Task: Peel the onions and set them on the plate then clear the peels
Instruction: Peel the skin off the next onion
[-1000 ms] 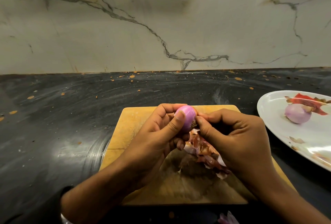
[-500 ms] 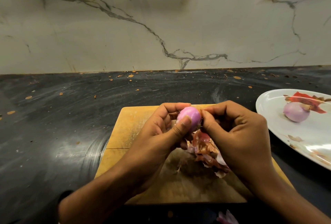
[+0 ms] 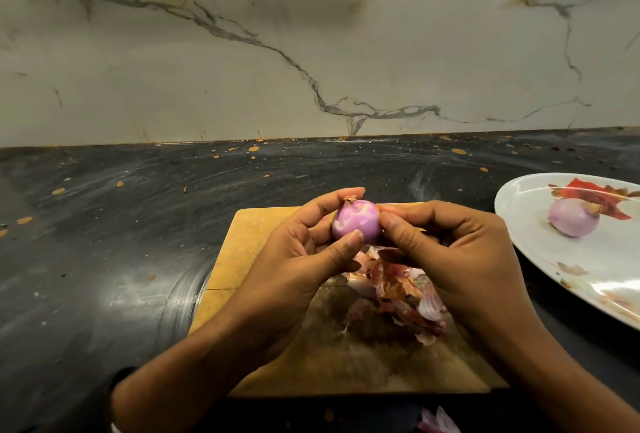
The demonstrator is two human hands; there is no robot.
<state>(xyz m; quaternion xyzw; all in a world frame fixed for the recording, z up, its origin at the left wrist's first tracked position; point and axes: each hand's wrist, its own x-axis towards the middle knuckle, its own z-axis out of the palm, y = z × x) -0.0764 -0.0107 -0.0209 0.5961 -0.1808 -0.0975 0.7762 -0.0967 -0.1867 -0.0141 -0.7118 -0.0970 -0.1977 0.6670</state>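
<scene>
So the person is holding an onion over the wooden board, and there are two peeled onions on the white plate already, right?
Not quite. The head view shows only one peeled onion on the white plate, not two. The rest is right: both the left hand and the right hand hold an onion over the wooden board.

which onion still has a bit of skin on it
The onion held in both hands over the board: a dry scrap clings at its top. The one on the plate looks bare.
</scene>
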